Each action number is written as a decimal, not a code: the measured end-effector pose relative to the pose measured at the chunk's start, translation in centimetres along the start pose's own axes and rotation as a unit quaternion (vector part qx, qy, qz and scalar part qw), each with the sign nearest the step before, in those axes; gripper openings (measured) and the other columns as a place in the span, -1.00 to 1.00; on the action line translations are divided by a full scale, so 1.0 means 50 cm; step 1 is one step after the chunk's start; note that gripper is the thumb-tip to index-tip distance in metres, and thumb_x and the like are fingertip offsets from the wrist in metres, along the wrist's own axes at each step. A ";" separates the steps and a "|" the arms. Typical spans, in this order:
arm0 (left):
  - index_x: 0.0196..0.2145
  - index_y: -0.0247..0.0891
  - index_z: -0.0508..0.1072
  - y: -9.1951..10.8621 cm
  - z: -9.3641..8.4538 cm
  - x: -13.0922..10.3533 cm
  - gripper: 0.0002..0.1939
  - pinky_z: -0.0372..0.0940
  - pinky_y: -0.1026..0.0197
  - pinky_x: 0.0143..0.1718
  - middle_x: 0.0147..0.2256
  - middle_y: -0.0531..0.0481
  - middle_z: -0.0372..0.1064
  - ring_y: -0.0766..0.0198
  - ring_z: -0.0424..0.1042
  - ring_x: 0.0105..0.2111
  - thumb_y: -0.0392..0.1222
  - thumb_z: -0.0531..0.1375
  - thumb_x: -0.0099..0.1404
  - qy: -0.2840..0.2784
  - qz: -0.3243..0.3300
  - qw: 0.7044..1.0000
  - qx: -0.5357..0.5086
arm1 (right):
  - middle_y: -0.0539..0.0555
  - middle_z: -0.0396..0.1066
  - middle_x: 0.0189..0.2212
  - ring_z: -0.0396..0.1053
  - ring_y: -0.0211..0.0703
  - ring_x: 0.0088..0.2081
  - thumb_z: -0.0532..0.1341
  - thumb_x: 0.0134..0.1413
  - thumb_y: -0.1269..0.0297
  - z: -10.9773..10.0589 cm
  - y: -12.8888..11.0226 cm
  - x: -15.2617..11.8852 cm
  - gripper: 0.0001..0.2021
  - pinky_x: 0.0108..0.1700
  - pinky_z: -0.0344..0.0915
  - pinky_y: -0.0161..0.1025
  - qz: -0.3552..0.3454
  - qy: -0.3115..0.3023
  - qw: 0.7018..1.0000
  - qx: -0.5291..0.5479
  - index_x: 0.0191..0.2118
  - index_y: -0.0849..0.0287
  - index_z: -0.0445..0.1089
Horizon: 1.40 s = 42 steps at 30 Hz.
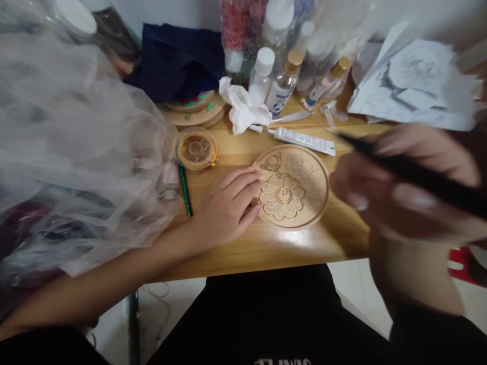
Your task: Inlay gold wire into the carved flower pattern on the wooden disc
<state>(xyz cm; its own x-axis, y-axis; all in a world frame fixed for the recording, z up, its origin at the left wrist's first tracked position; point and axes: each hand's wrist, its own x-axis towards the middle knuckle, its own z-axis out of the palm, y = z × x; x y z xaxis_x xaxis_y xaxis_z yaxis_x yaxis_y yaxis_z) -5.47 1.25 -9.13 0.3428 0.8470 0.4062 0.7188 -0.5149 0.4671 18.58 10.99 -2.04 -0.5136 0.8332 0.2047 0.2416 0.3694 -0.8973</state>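
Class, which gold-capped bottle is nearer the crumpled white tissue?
The left gold-capped bottle, close beside the tissue; the right gold-capped bottle is farther off.

Is a wooden table (236, 256); carries an engraved disc (289, 187), with a white tube (304, 141) just behind the disc, a round tub (197, 148) and green stick (184, 190) to its left, bottles (280, 93) farther behind.

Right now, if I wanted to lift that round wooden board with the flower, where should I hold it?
Probably by the near right rim, coming from the front right: the round board lies flat, and that edge is uncovered. The left hand covers part of its left edge; the right hand, holding a dark pen-like tool, is raised off to the right.
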 end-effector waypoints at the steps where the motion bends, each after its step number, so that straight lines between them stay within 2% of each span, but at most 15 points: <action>1: -0.01 -0.47 0.42 0.001 -0.002 0.000 -0.72 0.41 -0.12 0.12 0.02 -0.28 0.46 -0.01 0.41 0.10 -0.30 0.19 0.35 0.001 0.002 1.000 0.003 | -0.08 0.33 -0.55 0.29 -0.33 -0.60 0.31 0.13 0.01 0.028 0.003 0.003 -0.75 -0.56 0.28 -0.29 -0.001 -0.038 0.994 0.105 -0.14 -0.01 0.48; 2: -0.01 -0.48 0.42 0.001 -0.003 0.000 -0.73 0.41 -0.10 0.13 0.01 -0.28 0.47 -0.01 0.41 0.11 -0.31 0.18 0.36 0.003 0.004 1.000 0.007 | -0.07 0.37 -0.50 0.35 -0.33 -0.52 0.30 0.18 0.20 0.053 0.006 0.005 -0.86 -0.49 0.34 -0.30 0.020 -0.052 0.989 0.134 -0.15 0.02 0.49; 3: -0.01 -0.49 0.42 0.002 -0.004 -0.001 -0.73 0.41 -0.09 0.14 0.01 -0.29 0.47 0.00 0.41 0.12 -0.31 0.17 0.37 0.003 0.006 1.000 0.011 | -0.06 0.38 -0.48 0.37 -0.32 -0.48 0.29 0.18 0.29 0.074 0.009 0.006 -0.88 -0.44 0.36 -0.30 0.035 -0.044 0.988 0.145 -0.15 0.05 0.50; 5: -0.02 -0.53 0.43 0.002 -0.006 -0.002 -0.74 0.40 -0.05 0.15 0.00 -0.31 0.48 -0.01 0.42 0.11 -0.33 0.17 0.37 0.001 0.008 1.000 0.020 | -0.04 0.42 -0.46 0.39 -0.29 -0.45 0.21 0.26 0.32 0.098 0.020 0.005 -0.86 -0.41 0.39 -0.28 0.042 -0.036 0.990 0.132 -0.15 0.05 0.52; 8: -0.02 -0.55 0.44 0.002 -0.007 -0.003 -0.73 0.40 -0.04 0.15 0.01 -0.32 0.48 -0.04 0.43 0.11 -0.34 0.17 0.36 -0.016 0.012 0.999 0.041 | 0.00 0.52 -0.34 0.49 -0.20 -0.32 0.17 0.30 0.29 0.097 0.033 0.001 -0.81 -0.27 0.48 -0.18 0.016 -0.033 0.998 0.044 -0.14 0.00 0.54; 11: -0.02 -0.47 0.45 0.001 -0.009 -0.003 -0.73 0.44 -0.06 0.07 0.03 -0.30 0.47 -0.07 0.44 0.11 -0.31 0.19 0.35 -0.032 0.026 0.997 0.067 | 0.00 0.58 -0.22 0.54 -0.15 -0.19 0.25 0.22 0.37 0.085 0.035 -0.002 -0.81 -0.15 0.50 -0.14 0.008 -0.031 0.998 -0.050 -0.12 -0.03 0.55; 15: -0.02 -0.42 0.46 0.003 -0.012 0.000 -0.72 0.46 -0.06 -0.01 0.03 -0.30 0.47 -0.09 0.46 0.08 -0.25 0.21 0.35 -0.038 0.039 0.994 0.090 | -0.01 0.60 -0.19 0.56 -0.18 -0.20 0.33 0.12 0.44 0.083 0.026 -0.005 -0.73 -0.19 0.51 -0.22 0.018 -0.035 0.994 -0.106 -0.08 -0.01 0.54; 20: -0.02 -0.41 0.46 0.007 -0.013 0.004 -0.72 0.44 -0.01 0.00 0.06 -0.28 0.46 -0.05 0.45 0.10 -0.21 0.20 0.37 -0.055 0.037 0.992 0.106 | -0.01 0.60 -0.20 0.56 -0.21 -0.22 0.31 0.13 0.47 0.084 0.020 -0.010 -0.74 -0.22 0.50 -0.27 0.012 -0.048 0.990 -0.130 -0.08 0.02 0.53; 28: -0.03 -0.40 0.47 0.008 -0.014 0.005 -0.73 0.45 0.00 0.01 0.06 -0.25 0.47 -0.02 0.45 0.11 -0.18 0.19 0.39 -0.060 0.035 0.990 0.119 | -0.02 0.59 -0.27 0.55 -0.18 -0.29 0.28 0.14 0.44 0.081 0.017 -0.018 -0.74 -0.30 0.52 -0.25 -0.072 -0.077 0.974 -0.202 -0.10 -0.05 0.49; 34: -0.03 -0.40 0.48 0.011 -0.011 0.002 -0.72 0.42 0.02 0.08 0.11 -0.25 0.42 0.02 0.40 0.15 -0.17 0.16 0.40 -0.060 0.053 0.987 0.143 | 0.03 0.57 -0.24 0.54 -0.18 -0.25 0.29 0.13 0.42 0.093 0.015 -0.015 -0.77 -0.25 0.51 -0.24 -0.079 -0.095 0.970 -0.209 -0.09 0.04 0.45; 38: 0.00 -0.43 0.49 0.019 -0.011 -0.003 -0.70 0.35 0.03 0.17 0.13 -0.23 0.41 0.04 0.37 0.18 -0.19 0.12 0.43 -0.080 0.069 0.981 0.160 | 0.02 0.55 -0.27 0.52 -0.19 -0.28 0.26 0.16 0.38 0.100 0.017 -0.008 -0.84 -0.28 0.47 -0.24 -0.036 -0.130 0.973 -0.186 -0.13 0.04 0.45; 40: 0.04 -0.48 0.46 0.022 -0.012 -0.004 -0.66 0.34 0.03 0.18 0.10 -0.24 0.44 0.04 0.38 0.17 -0.19 0.09 0.46 -0.086 0.076 0.979 0.166 | 0.00 0.55 -0.28 0.52 -0.20 -0.30 0.26 0.16 0.40 0.103 0.013 -0.009 -0.84 -0.27 0.47 -0.25 -0.032 -0.109 0.980 -0.165 -0.15 0.04 0.46; 42: 0.06 -0.53 0.44 0.024 -0.012 -0.005 -0.63 0.34 0.04 0.17 0.08 -0.25 0.45 0.04 0.40 0.15 -0.18 0.08 0.47 -0.087 0.082 0.978 0.173 | -0.02 0.56 -0.29 0.52 -0.22 -0.31 0.28 0.13 0.43 0.107 0.007 -0.012 -0.82 -0.26 0.48 -0.26 -0.022 -0.046 0.987 -0.155 -0.16 0.04 0.47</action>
<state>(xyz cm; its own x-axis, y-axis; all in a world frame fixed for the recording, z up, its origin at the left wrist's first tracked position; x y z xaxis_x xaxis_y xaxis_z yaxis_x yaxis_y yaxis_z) -5.05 0.35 -8.21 0.5462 0.7823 0.2995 0.7970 -0.5954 0.1017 14.59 8.41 -4.57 -0.5983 0.7778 0.1926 0.4493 0.5247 -0.7231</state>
